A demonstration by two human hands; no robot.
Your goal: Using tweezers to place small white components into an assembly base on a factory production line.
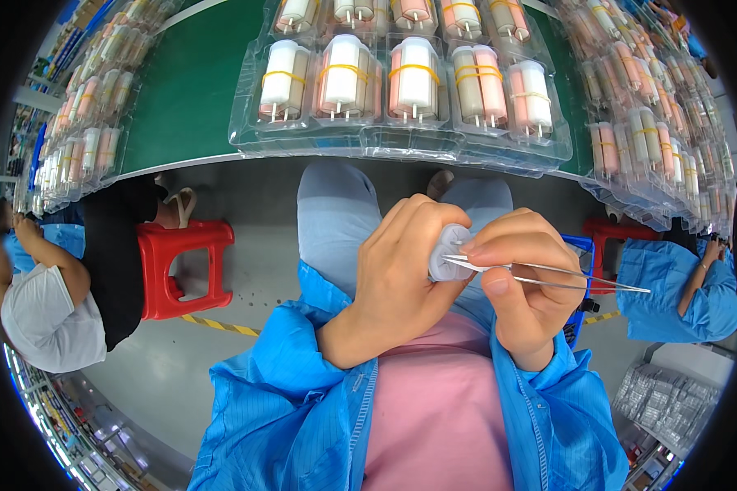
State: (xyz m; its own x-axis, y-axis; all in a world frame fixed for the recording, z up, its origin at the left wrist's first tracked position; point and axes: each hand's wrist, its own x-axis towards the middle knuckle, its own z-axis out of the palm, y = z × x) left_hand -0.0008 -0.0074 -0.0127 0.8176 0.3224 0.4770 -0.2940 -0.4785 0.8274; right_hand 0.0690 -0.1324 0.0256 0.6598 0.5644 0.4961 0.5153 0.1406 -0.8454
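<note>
My left hand (pixel 405 266) is wrapped round a small pale bundle of tubes (pixel 445 260), its rounded white end turned toward my right hand. Most of the bundle is hidden in my palm. Between the thumb and fingers of my right hand (pixel 528 270) is a pair of metal tweezers (pixel 585 284), lying nearly level. Their tips meet the bundle's end, or come very close to it; which of the two I cannot tell. Both hands are above my lap, in front of the table edge.
On the green table (pixel 192 90) a clear plastic tray (pixel 418 143) holds several white, pink and grey tube bundles with yellow bands. More filled trays are stacked at left (pixel 94 123) and right (pixel 655 123). A red stool (pixel 188 266) stands at left. People sit on both sides.
</note>
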